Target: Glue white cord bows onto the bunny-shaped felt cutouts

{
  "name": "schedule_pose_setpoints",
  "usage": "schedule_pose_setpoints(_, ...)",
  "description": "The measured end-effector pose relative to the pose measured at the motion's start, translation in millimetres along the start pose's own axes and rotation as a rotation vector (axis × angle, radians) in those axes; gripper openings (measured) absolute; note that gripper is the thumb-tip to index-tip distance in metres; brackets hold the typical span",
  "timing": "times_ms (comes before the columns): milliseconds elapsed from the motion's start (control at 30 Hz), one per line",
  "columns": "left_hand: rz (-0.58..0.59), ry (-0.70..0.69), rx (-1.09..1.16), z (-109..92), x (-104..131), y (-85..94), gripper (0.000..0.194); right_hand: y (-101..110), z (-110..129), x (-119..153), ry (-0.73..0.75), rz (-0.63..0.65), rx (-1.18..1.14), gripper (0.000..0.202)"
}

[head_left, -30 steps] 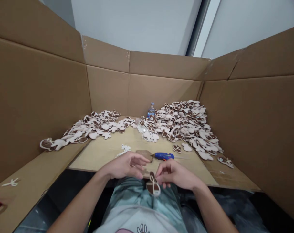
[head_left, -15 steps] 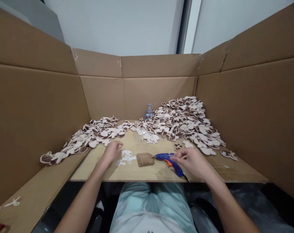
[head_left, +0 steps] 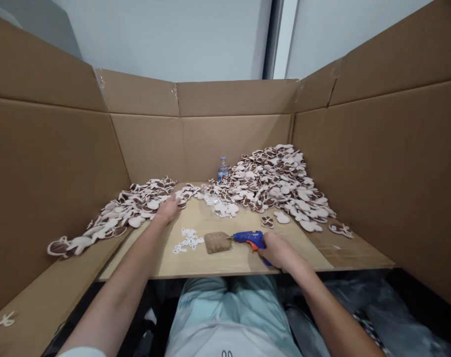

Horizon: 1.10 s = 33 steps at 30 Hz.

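My right hand point(head_left: 276, 250) is wrapped round the handle of a blue glue gun point(head_left: 248, 237) with an orange trigger. Its metal nozzle points left and lies over a brown, glue-stained pad point(head_left: 217, 243). My left hand point(head_left: 169, 208) reaches to the edge of the left pile of felt pieces point(head_left: 143, 203), fingers stretched out and touching the pieces there. Whether a piece is between the fingertips is hard to see. Small white tags point(head_left: 188, 240) lie loose on the board, left of the pad.
A larger heap of white and brown felt pieces point(head_left: 273, 178) rises at the back right. Beside it stand a water bottle point(head_left: 223, 169) and some clear plastic wrap point(head_left: 210, 198). A brown bow-shaped piece point(head_left: 267, 221) lies in front. Cardboard walls point(head_left: 236, 144) enclose the board point(head_left: 173, 267).
My left hand has moved forward from beside the white tags to the left pile. My right hand, pinched above the glue gun before, has closed round its handle. The view has shifted slightly.
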<state>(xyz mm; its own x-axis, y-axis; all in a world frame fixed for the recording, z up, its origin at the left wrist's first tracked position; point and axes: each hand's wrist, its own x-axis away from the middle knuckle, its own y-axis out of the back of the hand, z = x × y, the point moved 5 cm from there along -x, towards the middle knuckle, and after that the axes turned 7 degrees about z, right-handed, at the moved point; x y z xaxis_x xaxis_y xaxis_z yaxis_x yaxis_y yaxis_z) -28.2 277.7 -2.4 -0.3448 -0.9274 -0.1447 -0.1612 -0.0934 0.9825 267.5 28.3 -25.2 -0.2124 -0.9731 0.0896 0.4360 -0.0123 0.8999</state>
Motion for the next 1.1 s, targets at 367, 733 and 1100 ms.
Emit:
schedule_pose_setpoints(367,-0.262,0.182,0.52,17,3,34.8,0.026,5,-1,0,0.093,-0.116,-0.117,0.011)
schedule_pose_setpoints(733,-0.25,-0.083,1.224,-70,112,22.2,0.023,7,8,-4,0.214,-0.164,-0.841,0.034)
schedule_pose_setpoints(1100,-0.076,-0.213,1.303,-116,167,41.7,0.025,25,39,34,0.341,-0.181,-0.758,0.035)
